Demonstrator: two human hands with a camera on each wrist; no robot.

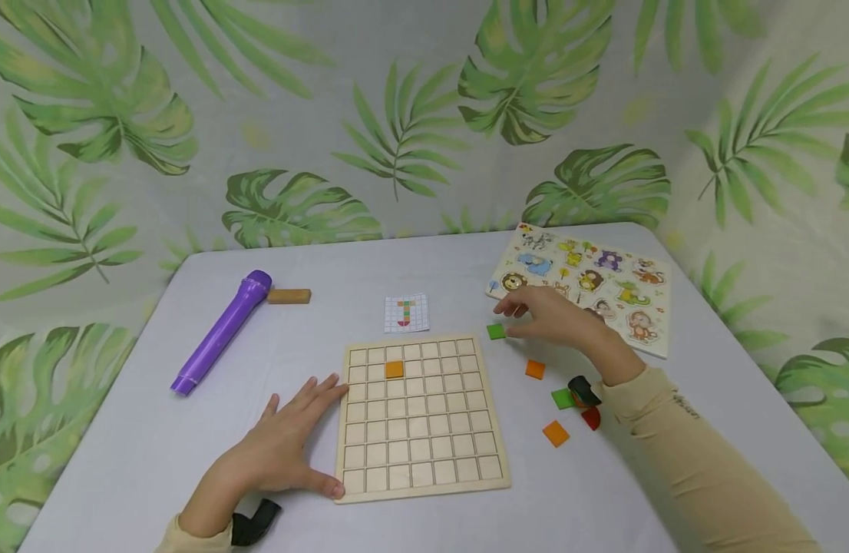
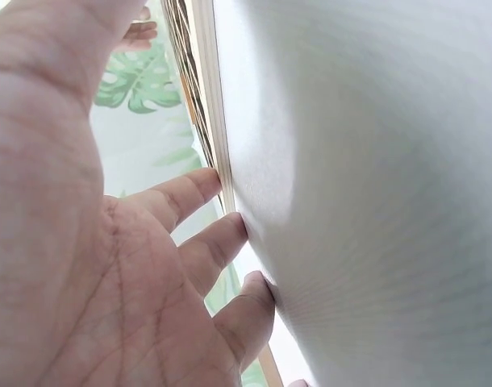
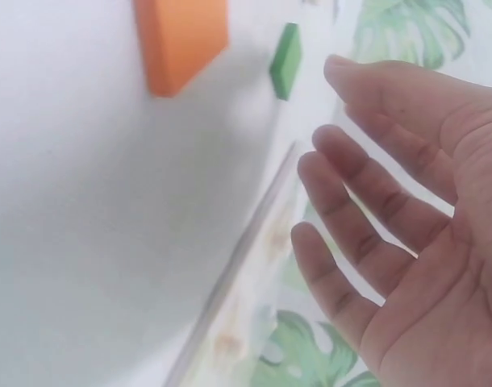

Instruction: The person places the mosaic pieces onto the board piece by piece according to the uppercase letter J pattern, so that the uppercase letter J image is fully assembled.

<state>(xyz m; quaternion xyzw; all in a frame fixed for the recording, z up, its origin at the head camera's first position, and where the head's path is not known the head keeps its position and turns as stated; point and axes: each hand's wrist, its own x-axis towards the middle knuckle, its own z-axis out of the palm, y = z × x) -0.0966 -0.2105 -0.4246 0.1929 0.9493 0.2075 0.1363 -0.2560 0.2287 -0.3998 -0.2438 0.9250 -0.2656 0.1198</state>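
A square wooden grid board (image 1: 407, 495) lies flat, with one orange tile (image 1: 394, 370) in a cell near its top. My left hand (image 1: 279, 445) is spread along the board's left side, thumb at the lower left corner and fingertips at the edge. In the left wrist view, the fingers (image 2: 222, 246) reach the board's edge (image 2: 206, 81). My right hand (image 1: 556, 316) is over the table beside a green tile (image 1: 496, 331), its fingers loosely bent. The right wrist view shows that green tile (image 3: 286, 62) just off the thumb tip, with nothing between the fingers.
Right of the board lie orange tiles (image 1: 555, 434), a green tile (image 1: 562, 399) and a red piece (image 1: 591, 418). A pattern card (image 1: 421, 315) lies behind the board. An animal puzzle (image 1: 621, 265) stands back right; a purple tube (image 1: 220, 338) and a wooden block (image 1: 289, 296) lie left.
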